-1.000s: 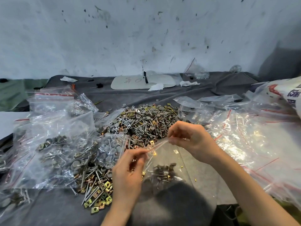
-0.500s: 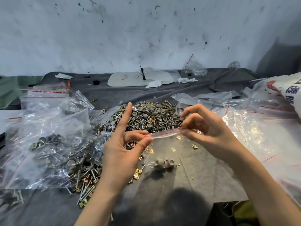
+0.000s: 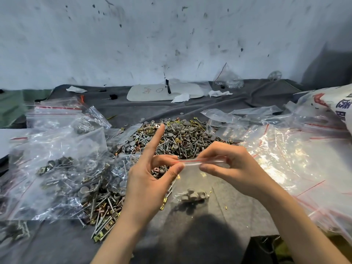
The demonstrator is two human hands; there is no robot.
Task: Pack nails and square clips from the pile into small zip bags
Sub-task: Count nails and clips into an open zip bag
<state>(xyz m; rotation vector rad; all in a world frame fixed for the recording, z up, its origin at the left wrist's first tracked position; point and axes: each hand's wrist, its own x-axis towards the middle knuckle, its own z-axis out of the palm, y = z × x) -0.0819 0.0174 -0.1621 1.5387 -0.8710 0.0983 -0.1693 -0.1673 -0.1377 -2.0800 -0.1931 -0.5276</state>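
Observation:
A small clear zip bag (image 3: 190, 180) with a red line along its top hangs between my hands above the grey cloth. Grey-capped pieces sit in its bottom (image 3: 193, 196). My left hand (image 3: 150, 180) pinches the bag's left top corner between thumb and middle finger, its index finger pointing up. My right hand (image 3: 230, 168) pinches the zip strip further right between thumb and fingers. Behind the hands lies the pile of nails, grey caps and brass square clips (image 3: 179, 136), which runs down to the left (image 3: 102, 212).
Filled clear bags (image 3: 57, 168) are heaped at the left. Empty zip bags (image 3: 289, 159) are spread at the right, beside a printed white sack (image 3: 339, 103). A white board (image 3: 163, 92) and crumpled paper lie at the back by the wall.
The bag has been lifted off the cloth and held level. My right hand has slid left along the zip strip towards my left hand. My left index finger has straightened upward.

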